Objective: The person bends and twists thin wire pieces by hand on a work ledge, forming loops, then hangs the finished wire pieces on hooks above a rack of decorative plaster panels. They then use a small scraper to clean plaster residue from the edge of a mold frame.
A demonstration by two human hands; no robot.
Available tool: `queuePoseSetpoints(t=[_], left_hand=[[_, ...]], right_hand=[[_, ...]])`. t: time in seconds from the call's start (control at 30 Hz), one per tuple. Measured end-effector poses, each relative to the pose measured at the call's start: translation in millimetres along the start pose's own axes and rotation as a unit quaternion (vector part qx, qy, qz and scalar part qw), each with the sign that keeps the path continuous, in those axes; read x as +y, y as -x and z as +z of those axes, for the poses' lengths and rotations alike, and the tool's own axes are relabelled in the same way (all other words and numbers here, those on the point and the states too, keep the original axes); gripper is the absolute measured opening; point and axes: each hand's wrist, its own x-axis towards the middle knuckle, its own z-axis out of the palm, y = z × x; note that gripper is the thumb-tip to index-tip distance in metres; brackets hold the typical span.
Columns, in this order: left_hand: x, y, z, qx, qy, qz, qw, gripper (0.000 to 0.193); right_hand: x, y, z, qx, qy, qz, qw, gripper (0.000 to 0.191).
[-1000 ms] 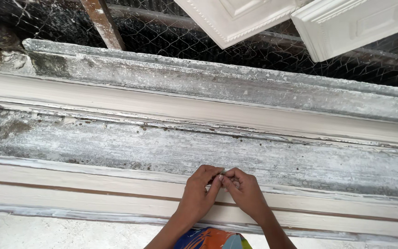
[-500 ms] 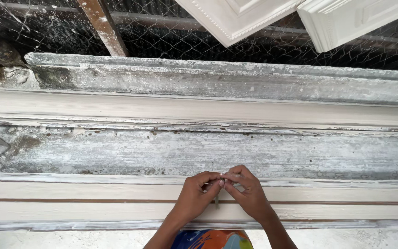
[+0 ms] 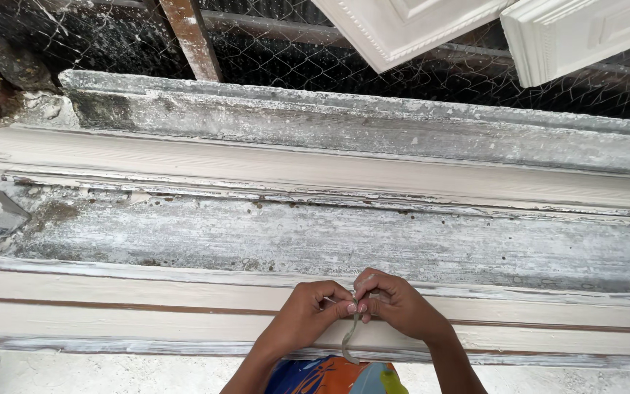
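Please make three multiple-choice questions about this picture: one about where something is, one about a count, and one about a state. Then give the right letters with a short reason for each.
1. Where do the hands meet?
A. Over the near pale moulding
B. Against the wire mesh
C. On the white panels at the top

2. How many white ornamental panels show at the top edge?
A. One
B. Two
C. Four

3. In what state is the thin strip?
A. Lying flat on the grey trough
B. Pinched between both hands, its end hanging down
C. Wrapped around a wrist

Answers:
1 A: the left hand and right hand are together above the near pale moulding.
2 B: one white panel and a second panel show before the wire mesh.
3 B: fingertips of both hands grip the thin strip, and its lower end dangles.
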Motion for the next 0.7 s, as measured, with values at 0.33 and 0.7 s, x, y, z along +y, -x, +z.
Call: queuePoseSetpoints(t=[0.33, 0.7], left_hand=[[3, -6, 4, 0.008, 0.023, 0.007, 1.0, 0.02], [15, -11, 24, 0.094, -0.039, 0.039, 0.994, 0.02]], right_hand=[[-4, 1, 8, 0.047, 0.019, 0.004, 0.999, 0.003], [10, -8, 14, 0.17, 0.045, -0.037, 0.984, 0.022]])
